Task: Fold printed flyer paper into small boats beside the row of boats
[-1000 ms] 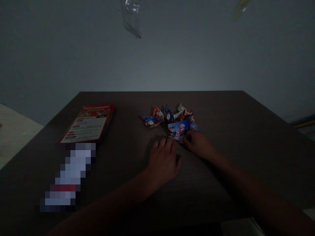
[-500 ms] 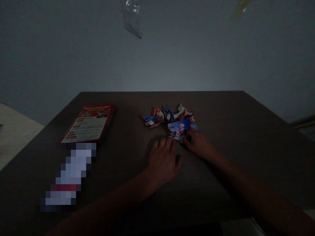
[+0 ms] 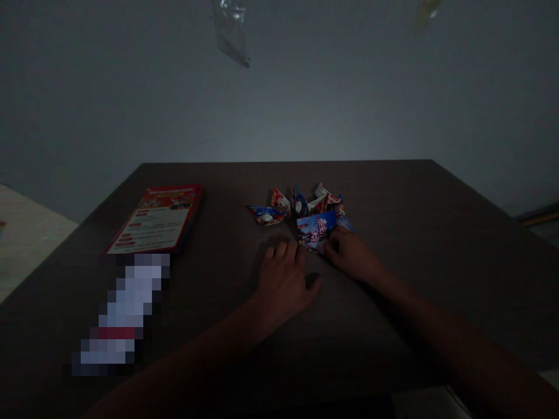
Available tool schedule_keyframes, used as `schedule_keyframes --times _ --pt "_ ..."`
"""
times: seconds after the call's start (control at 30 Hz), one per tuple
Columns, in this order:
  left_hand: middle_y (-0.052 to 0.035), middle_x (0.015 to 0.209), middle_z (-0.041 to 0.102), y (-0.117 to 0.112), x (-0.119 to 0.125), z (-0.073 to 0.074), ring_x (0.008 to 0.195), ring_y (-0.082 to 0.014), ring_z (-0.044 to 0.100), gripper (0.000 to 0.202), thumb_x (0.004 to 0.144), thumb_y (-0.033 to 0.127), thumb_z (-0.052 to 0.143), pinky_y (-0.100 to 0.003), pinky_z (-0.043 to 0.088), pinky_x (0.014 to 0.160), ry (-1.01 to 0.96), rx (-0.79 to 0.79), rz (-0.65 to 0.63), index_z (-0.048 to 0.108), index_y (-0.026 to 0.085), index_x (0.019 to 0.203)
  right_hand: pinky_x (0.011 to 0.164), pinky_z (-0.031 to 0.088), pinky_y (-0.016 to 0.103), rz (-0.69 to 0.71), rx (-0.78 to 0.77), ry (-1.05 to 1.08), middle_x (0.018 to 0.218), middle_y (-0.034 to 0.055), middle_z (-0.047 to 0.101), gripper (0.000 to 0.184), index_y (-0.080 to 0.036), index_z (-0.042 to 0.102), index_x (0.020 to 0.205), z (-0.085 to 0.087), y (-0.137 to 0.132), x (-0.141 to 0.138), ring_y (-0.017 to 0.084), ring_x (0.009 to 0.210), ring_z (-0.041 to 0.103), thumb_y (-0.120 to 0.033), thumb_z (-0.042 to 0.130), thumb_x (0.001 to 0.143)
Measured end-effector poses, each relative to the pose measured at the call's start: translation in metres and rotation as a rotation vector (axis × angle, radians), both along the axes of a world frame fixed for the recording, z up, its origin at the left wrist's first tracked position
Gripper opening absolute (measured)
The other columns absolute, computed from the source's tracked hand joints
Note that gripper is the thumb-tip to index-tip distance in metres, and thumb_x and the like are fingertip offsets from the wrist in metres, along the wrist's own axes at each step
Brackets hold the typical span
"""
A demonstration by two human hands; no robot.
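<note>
A blue printed sheet of paper lies partly folded on the dark wooden table, one edge raised. My right hand rests on its right side, fingers curled and pinching its near edge. My left hand lies flat on the table just left of the sheet, fingers stretched out, its fingertips touching the sheet's left corner. Behind the sheet stand several small folded paper shapes in red, white and blue.
A red and white leaflet stack lies at the left of the table. Nearer me on the left is a blurred-out oblong thing. A clear plastic bag hangs against the grey wall behind.
My left hand has slid a little to the left and away from me, its fingers spreading flatter. The right hand and the blue sheet have barely moved.
</note>
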State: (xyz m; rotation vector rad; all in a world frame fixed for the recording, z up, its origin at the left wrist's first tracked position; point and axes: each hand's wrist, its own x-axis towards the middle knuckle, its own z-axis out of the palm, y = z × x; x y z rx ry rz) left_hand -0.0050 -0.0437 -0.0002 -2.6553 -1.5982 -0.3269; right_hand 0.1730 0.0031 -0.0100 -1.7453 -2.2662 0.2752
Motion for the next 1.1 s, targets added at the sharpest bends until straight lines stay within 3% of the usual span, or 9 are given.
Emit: schedule_keyframes --times 0.27,0.5,0.87,1.1 --pt "-0.0134 0.112 0.055 -0.0001 0.0002 -0.0020 0.103 -0.0293 0.046 0.052 0.086 0.050 0.042 -0.045 0.036 0.086 -0.001 0.012 -0.027 0.054 0.011 0.117 0.063 0.035 0.027 0.008 0.008 -0.001 0.078 0.0086 0.058 0.020 -0.014 0.057 0.067 0.0007 -0.0003 -0.0001 0.015 0.066 0.051 -0.021 0.048 0.084" --pt "-0.0138 0.133 0.047 -0.0008 0.0018 -0.0068 0.115 -0.0283 0.042 0.051 0.087 0.042 0.043 -0.044 0.033 0.096 -0.055 0.004 -0.095 0.048 0.010 0.127 0.061 0.034 0.026 0.009 0.020 0.009 0.078 0.0079 0.057 0.021 -0.014 0.056 0.066 -0.0019 0.0006 0.0002 0.014 0.064 0.050 -0.021 0.048 0.084" --pt "-0.0132 0.119 0.056 -0.0014 0.0048 -0.0029 0.108 -0.0281 0.046 0.042 0.088 0.040 0.041 -0.045 0.035 0.090 -0.020 0.014 -0.116 0.057 0.012 0.114 0.063 0.036 0.026 0.010 0.009 0.022 0.080 0.0091 0.058 0.018 -0.014 0.058 0.068 -0.0014 0.0008 0.0016 0.016 0.068 0.052 -0.021 0.050 0.083" --pt "-0.0122 0.116 0.056 -0.0011 0.0018 -0.0002 0.106 -0.0277 0.045 0.044 0.089 0.042 0.040 -0.044 0.034 0.089 -0.021 -0.007 -0.130 0.055 0.013 0.118 0.063 0.035 0.026 -0.004 0.009 0.025 0.080 0.0088 0.058 0.019 -0.014 0.056 0.067 0.0008 0.0002 0.0007 0.015 0.067 0.052 -0.022 0.050 0.083"
